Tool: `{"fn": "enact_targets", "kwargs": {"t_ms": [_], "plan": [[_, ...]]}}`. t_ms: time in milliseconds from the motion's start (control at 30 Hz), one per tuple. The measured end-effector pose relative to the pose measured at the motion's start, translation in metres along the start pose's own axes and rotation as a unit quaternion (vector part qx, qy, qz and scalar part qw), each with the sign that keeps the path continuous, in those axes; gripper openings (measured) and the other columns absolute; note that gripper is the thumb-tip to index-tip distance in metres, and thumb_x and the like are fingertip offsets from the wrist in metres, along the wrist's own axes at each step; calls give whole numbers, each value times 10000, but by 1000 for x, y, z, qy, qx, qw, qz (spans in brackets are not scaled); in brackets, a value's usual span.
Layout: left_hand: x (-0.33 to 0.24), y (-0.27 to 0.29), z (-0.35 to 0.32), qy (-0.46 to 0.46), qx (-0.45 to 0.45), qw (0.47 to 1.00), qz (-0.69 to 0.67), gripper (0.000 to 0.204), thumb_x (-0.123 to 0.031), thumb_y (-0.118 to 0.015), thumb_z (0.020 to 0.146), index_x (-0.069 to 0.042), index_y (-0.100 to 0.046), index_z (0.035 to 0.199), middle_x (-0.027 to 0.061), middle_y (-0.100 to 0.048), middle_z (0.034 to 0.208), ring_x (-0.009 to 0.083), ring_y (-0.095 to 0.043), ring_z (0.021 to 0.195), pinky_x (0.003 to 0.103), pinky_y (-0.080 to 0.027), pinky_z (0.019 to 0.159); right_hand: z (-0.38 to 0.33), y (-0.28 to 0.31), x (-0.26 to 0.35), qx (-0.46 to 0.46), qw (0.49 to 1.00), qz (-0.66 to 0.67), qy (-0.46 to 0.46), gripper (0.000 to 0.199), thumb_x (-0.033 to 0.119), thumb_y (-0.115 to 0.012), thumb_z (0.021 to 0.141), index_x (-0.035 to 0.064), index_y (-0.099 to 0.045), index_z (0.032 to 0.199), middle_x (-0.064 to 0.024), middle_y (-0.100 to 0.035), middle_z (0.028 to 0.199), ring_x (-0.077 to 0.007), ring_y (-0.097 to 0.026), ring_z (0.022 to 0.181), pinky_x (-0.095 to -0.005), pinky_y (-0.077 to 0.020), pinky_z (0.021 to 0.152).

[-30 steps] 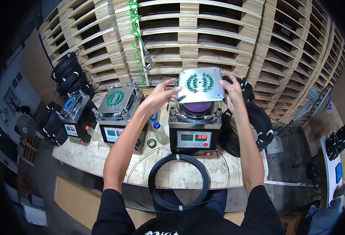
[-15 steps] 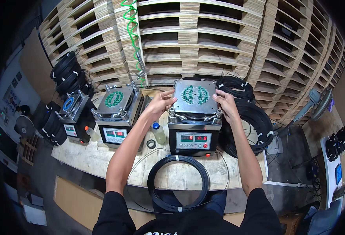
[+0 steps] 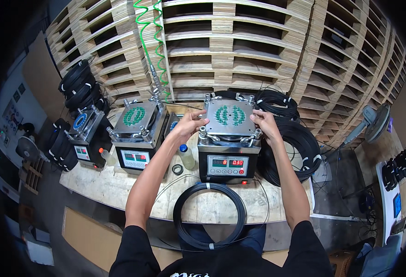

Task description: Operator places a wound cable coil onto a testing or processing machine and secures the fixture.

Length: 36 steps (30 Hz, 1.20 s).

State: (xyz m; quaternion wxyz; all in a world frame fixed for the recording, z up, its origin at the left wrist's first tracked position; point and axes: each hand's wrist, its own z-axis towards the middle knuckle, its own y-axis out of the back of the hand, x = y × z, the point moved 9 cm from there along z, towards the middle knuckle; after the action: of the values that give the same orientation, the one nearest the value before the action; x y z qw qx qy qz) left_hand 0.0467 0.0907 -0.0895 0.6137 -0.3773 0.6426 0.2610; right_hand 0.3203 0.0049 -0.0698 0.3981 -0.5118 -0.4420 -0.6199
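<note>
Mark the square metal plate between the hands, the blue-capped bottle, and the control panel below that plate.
Metal plate (image 3: 224,130): head view, bare front strip.
Blue-capped bottle (image 3: 188,159): head view, its body.
Control panel (image 3: 227,166): head view, middle of face.

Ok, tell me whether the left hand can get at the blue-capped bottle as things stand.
Probably yes: the left hand is at the left edge of the metal plate, and the blue-capped bottle shows close by, between forearm and machine, its cap uncovered.

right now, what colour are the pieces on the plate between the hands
The pieces are green; head view.
</note>
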Motion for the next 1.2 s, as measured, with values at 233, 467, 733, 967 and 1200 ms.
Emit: {"fn": "enact_targets", "kwargs": {"t_ms": [233,467,733,967,1200], "plan": [[-2,-3,-5,7,3,999,-41,704,-69,-743,892,13,-391,1497,37,-631,943,38,-539,681,196,-459,596,2,-1,-1,11,1000,-24,-1,547,159,-699,924,-132,-526,1353,-115,-692,1071,-132,-618,905,-260,-484,834],[-7,-7,-5,4,-5,1000,0,682,-70,-747,889,14,-422,1483,5,-622,910,34,-498,669,198,-446,614,3,2,-1,6,1000,-29,7,531,159,-695,925,-129,-538,1343,-100,-694,1053,-123,-616,915,-256,-480,847],[-5,1,-4,-9,-19,999,28,691,-123,-767,886,11,-437,1478,-1,-604,906,44,-438,672,190,-397,629,0,-5,5,4,1000,-26,2,524,144,-695,926,-134,-536,1340,-116,-698,1050,-131,-630,904,-256,-489,830],[-1,-6,0,-29,-9,999,17,693,-139,-771,884,19,-442,1474,-10,-592,898,46,-439,698,199,-384,633,5,6,-7,-2,1000,-23,15,524,157,-706,927,-134,-544,1331,-128,-707,1052,-137,-644,894,-261,-497,807],[0,4,-14,-71,-67,993,63,544,-163,-742,909,-13,-557,1398,-4,-625,935,62,-476,751,228,-417,691,-7,-4,3,5,1000,-14,10,493,177,-712,928,-122,-582,1298,-87,-707,985,-110,-624,851,-240,-487,775]]}}
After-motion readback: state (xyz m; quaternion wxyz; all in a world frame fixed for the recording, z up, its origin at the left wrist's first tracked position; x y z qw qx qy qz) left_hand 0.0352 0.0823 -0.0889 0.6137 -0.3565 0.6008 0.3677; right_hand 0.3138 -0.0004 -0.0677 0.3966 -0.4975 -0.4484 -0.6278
